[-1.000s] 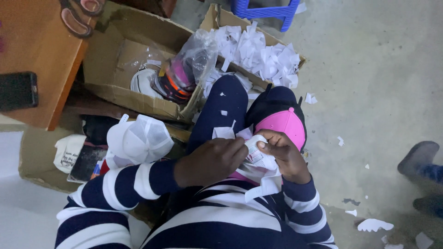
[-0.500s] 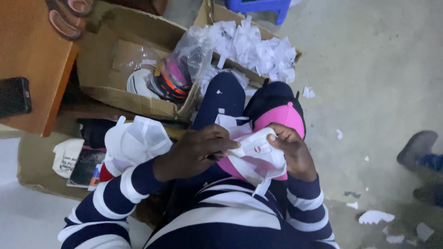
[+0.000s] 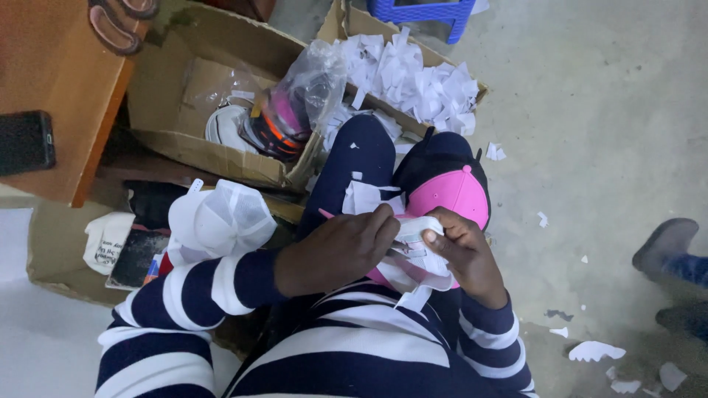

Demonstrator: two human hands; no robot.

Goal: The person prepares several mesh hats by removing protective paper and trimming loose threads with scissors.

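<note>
A white paper insert (image 3: 413, 254) is pinched between the left hand (image 3: 335, 250) and right hand (image 3: 461, 254), both closed on it, inside an upturned pink cap (image 3: 453, 195) steadied on the lap. White caps (image 3: 221, 220) lie stacked alongside.

A grey concrete floor (image 3: 590, 96) carried everything. Ahead of the hands, an open cardboard box (image 3: 214, 147) sat on it, and beside that a second box (image 3: 354, 22) heaped with white paper scraps (image 3: 420, 81). Beyond them stood a blue plastic stool (image 3: 431, 11). To the right of the hands, torn white paper bits (image 3: 594, 350) lay scattered over the bare concrete, near another person's grey shoe (image 3: 667, 239). To the left of the hands, flattened cardboard (image 3: 51, 250) lay spread out, beside a wooden table (image 3: 51, 66)
</note>
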